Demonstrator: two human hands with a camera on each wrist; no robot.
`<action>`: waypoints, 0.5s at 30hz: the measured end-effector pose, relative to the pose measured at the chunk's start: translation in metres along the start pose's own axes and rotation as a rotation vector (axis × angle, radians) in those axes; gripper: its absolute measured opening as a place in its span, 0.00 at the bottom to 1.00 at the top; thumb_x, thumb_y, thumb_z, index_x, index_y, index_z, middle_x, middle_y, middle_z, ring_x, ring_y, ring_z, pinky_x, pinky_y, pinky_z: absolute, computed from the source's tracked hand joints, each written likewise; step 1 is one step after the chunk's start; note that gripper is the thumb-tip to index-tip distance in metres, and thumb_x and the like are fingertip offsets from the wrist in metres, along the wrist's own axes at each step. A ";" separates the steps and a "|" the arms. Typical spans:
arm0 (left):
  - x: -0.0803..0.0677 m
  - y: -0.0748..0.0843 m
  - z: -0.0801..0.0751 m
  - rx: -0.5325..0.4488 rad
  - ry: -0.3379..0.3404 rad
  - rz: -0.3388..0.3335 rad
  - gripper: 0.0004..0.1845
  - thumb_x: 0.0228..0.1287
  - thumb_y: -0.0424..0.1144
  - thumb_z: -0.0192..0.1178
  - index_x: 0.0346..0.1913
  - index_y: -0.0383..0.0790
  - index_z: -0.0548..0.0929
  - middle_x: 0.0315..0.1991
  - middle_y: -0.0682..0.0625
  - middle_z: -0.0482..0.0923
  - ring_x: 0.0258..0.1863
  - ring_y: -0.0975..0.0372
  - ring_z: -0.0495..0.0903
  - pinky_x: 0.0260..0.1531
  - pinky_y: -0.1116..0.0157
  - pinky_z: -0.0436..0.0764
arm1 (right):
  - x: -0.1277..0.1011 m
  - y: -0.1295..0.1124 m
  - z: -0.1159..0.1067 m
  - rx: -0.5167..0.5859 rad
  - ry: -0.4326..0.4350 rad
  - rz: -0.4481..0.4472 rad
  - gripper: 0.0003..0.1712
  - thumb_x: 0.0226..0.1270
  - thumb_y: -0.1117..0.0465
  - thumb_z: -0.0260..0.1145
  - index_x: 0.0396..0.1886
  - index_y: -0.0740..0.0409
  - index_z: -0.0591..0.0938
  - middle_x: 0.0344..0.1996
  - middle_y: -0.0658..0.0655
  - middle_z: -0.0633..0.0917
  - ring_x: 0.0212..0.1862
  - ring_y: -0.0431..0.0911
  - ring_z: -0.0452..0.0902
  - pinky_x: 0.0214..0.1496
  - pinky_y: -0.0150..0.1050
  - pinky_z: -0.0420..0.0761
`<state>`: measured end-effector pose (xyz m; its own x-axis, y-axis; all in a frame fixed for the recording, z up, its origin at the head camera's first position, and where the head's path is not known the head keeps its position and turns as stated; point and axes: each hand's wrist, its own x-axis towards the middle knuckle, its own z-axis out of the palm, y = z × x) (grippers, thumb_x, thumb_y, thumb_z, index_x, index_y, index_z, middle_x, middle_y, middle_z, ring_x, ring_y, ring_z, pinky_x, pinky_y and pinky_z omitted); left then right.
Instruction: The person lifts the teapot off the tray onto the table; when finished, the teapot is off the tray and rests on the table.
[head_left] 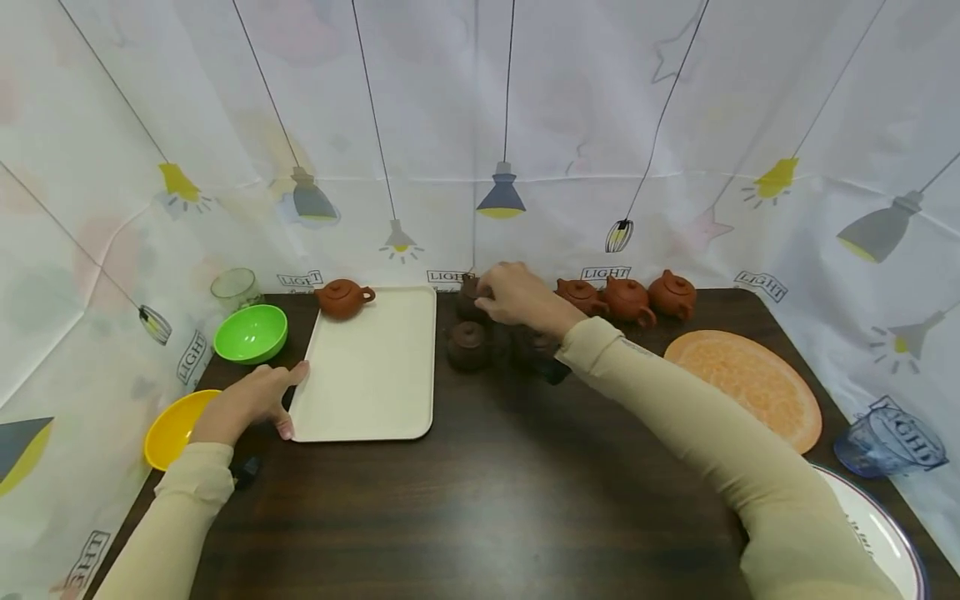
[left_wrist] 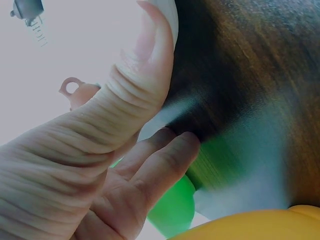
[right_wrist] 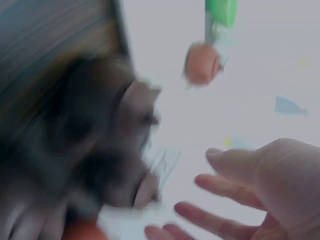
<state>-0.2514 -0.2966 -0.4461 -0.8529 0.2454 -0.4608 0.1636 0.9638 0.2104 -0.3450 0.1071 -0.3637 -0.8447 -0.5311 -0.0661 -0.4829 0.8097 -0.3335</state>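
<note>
At the left of the table lies a cream tray [head_left: 367, 375]. My left hand [head_left: 251, 400] touches its left edge, thumb near the front corner and fingers farther back. Over the tray's far left corner sits a reddish-brown teapot [head_left: 341, 300]. My right hand [head_left: 517, 293] hovers above a group of dark brown teapots, among them a near one [head_left: 468, 346] and a far one [head_left: 469, 302]. In the right wrist view its fingers [right_wrist: 225, 187] are spread apart with nothing between them, and the dark teapots [right_wrist: 132, 115] are blurred. My right forearm hides part of the group.
Several reddish-brown teapots [head_left: 627, 298] line the back right. An orange oval placemat [head_left: 742, 383], a blue glass [head_left: 888, 442] and a white plate [head_left: 877, 533] are at right. At left stand a green bowl [head_left: 251, 333], a yellow bowl [head_left: 172, 429] and a clear glass [head_left: 236, 287].
</note>
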 end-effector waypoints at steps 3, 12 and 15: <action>0.000 -0.003 -0.003 -0.003 0.011 -0.006 0.64 0.48 0.44 0.86 0.83 0.27 0.57 0.72 0.24 0.72 0.65 0.37 0.76 0.71 0.35 0.71 | 0.041 -0.026 0.015 0.088 -0.026 -0.064 0.17 0.83 0.59 0.61 0.59 0.61 0.89 0.56 0.65 0.90 0.57 0.58 0.87 0.62 0.52 0.84; 0.000 -0.001 0.007 -0.033 0.038 -0.024 0.62 0.49 0.42 0.85 0.83 0.31 0.60 0.74 0.25 0.71 0.68 0.38 0.75 0.72 0.35 0.71 | 0.134 -0.080 0.086 0.145 -0.045 -0.065 0.27 0.86 0.60 0.57 0.78 0.66 0.72 0.73 0.65 0.79 0.72 0.57 0.78 0.73 0.48 0.79; 0.001 -0.001 0.007 -0.041 0.056 -0.027 0.61 0.48 0.41 0.85 0.83 0.32 0.61 0.73 0.26 0.72 0.68 0.38 0.75 0.72 0.35 0.72 | 0.153 -0.087 0.105 0.140 -0.007 -0.053 0.22 0.85 0.64 0.58 0.72 0.67 0.77 0.66 0.65 0.84 0.67 0.56 0.81 0.66 0.45 0.82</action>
<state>-0.2490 -0.2964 -0.4523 -0.8832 0.2117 -0.4186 0.1202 0.9647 0.2343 -0.4084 -0.0707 -0.4432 -0.8173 -0.5739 -0.0511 -0.4894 0.7383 -0.4642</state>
